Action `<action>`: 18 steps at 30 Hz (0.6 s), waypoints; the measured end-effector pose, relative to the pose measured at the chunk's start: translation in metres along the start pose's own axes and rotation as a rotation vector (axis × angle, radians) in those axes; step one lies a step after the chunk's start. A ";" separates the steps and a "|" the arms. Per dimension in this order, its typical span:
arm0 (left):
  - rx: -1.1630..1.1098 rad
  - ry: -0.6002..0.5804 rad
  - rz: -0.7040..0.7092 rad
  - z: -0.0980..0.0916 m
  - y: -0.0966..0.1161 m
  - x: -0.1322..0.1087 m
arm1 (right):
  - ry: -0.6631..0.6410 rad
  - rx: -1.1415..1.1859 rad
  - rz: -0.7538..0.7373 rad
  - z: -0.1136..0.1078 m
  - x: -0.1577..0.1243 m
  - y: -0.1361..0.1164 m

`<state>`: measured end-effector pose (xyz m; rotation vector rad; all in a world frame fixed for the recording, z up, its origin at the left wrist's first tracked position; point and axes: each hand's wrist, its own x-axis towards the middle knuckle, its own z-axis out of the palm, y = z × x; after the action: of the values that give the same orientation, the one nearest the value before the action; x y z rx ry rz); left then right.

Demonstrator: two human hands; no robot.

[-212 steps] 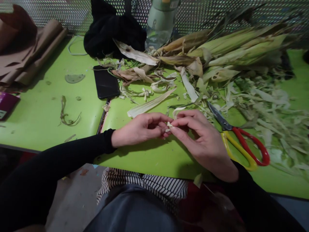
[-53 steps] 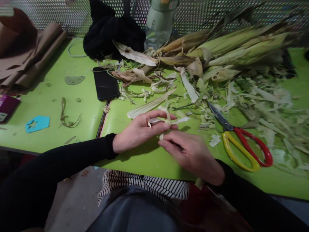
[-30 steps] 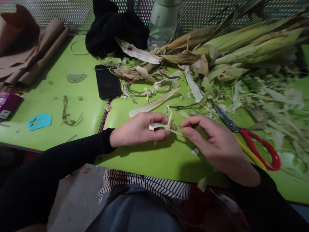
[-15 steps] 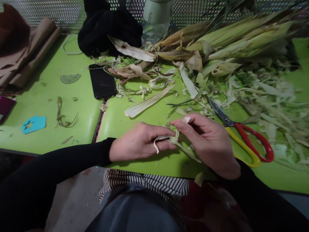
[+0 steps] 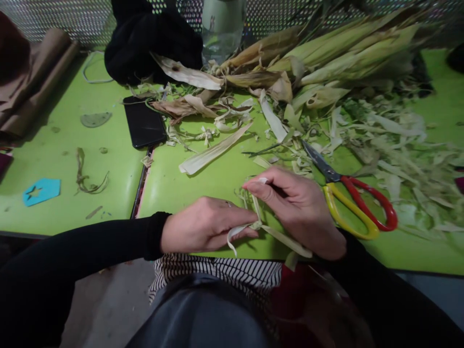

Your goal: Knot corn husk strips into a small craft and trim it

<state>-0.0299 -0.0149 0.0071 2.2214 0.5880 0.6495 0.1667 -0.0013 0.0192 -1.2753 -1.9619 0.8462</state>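
Knotted corn husk strips (image 5: 256,225) are between my two hands, just above the near edge of the green table. My left hand (image 5: 208,226) pinches them close to the knot, and one pale end curls down below its fingers. With thumb and forefinger, my right hand (image 5: 293,205) grips a strip that stands up from the knot. Another strip slants down to the right beneath my right wrist. Right of that hand lie scissors (image 5: 337,179) with one red and one yellow handle, blades pointing away.
Corn husks (image 5: 340,53) are heaped at the back, with husk shreds (image 5: 395,150) to the right. A black phone (image 5: 145,123), a blue pentagon with a star cut-out (image 5: 41,192), a protractor (image 5: 95,120) and rolled brown paper (image 5: 39,79) lie leftward. Black cloth (image 5: 155,46) stands behind the phone.
My right hand has drawn a strip upward and away, so it now stretches straight from the knot. The knot sits slightly lower. The whole view has shifted a little.
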 end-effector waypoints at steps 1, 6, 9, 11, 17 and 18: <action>0.007 0.004 0.017 0.001 0.000 0.000 | -0.010 0.002 0.002 0.001 0.000 0.000; -0.038 -0.014 -0.060 0.001 -0.005 0.003 | 0.005 0.036 0.048 0.004 0.004 0.004; -0.221 0.085 -0.253 -0.004 -0.007 0.010 | 0.063 0.171 0.117 0.002 0.008 0.008; -0.413 0.178 -0.349 -0.008 -0.008 0.013 | 0.031 0.233 0.127 -0.002 0.009 0.009; -0.948 0.220 -0.462 -0.012 -0.010 0.013 | -0.147 0.211 0.055 -0.006 0.007 0.008; -1.005 0.221 -0.477 -0.012 -0.010 0.012 | -0.184 0.224 0.054 -0.005 0.007 0.007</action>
<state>-0.0300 0.0045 0.0102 1.0388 0.6689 0.7186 0.1727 0.0082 0.0177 -1.1570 -1.9145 1.2114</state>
